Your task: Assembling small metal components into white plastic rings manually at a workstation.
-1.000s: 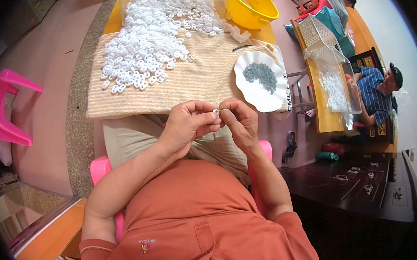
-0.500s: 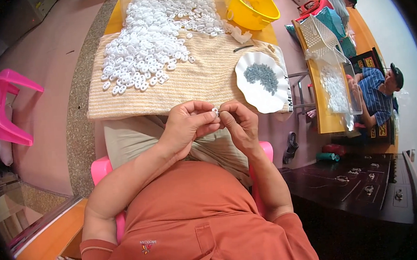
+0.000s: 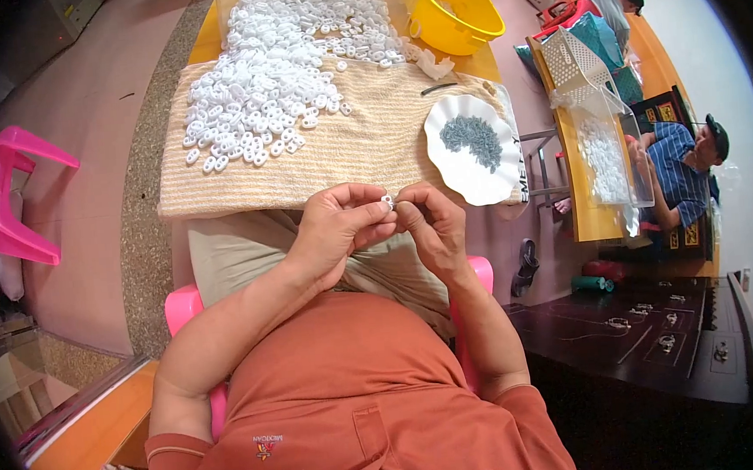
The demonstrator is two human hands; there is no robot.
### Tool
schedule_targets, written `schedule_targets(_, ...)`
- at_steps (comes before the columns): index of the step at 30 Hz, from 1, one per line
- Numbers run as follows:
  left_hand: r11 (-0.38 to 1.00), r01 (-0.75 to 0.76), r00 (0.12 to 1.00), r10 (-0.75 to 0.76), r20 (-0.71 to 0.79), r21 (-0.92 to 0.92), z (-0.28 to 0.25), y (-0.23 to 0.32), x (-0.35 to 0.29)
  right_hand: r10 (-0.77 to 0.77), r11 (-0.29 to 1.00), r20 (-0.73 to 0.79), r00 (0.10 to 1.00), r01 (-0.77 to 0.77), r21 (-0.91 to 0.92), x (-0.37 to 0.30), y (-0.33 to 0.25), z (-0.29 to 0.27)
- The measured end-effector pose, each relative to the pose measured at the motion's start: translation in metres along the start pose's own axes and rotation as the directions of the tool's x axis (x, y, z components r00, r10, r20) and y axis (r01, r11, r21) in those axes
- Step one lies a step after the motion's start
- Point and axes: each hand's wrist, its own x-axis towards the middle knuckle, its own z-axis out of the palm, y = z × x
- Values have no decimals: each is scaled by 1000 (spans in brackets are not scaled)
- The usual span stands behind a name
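Over my lap, just off the table's near edge, my left hand (image 3: 341, 224) pinches a small white two-holed plastic piece (image 3: 387, 201) between thumb and finger. My right hand (image 3: 433, 224) meets it from the other side, thumb and forefinger pressed together at the piece; whatever those fingertips hold is too small to make out. Beyond the hands, a big pile of similar white pieces (image 3: 262, 94) spreads over a striped beige towel (image 3: 369, 122). To the right, a white scalloped plate (image 3: 474, 189) bears a heap of small grey pieces (image 3: 475, 141).
A yellow basin (image 3: 466, 19) stands at the table's far right. A thin dark strip (image 3: 439, 87) lies on the towel above the plate. At left is a pink plastic stool (image 3: 7, 195). Another person (image 3: 681, 161) sits at a separate table (image 3: 580, 212) on the right, beside more white pieces.
My hands stay at nearly the same place, both still pinching at the white piece. Only a slight shift of the fingertips shows.
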Motion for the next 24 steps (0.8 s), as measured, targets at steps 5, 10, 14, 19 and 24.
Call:
schedule_targets(5,1000,6,1000,-6,-3,8,0,0,0,-8,1000,-11,1000,8,14,0,2,-1)
schedule_targets(10,1000,6,1000,-6,-3,11,-1,-1,0,-10,1000,-3,1000,10,11,0,2,0)
schedule_targets(14,1000,15,1000,-15,-6,15,0,-1,-1,-24,999,4,1000,24,-22,0,3,-1)
schedule_targets(19,1000,9,1000,-9,-11,26,0,0,-1,-41,995,9,999,41,-89,0,6,-2)
schedule_targets(24,999,-10,1000,11,-9,47,-1,-3,0,8,1000,6,1000,-8,-26,-2,4,0)
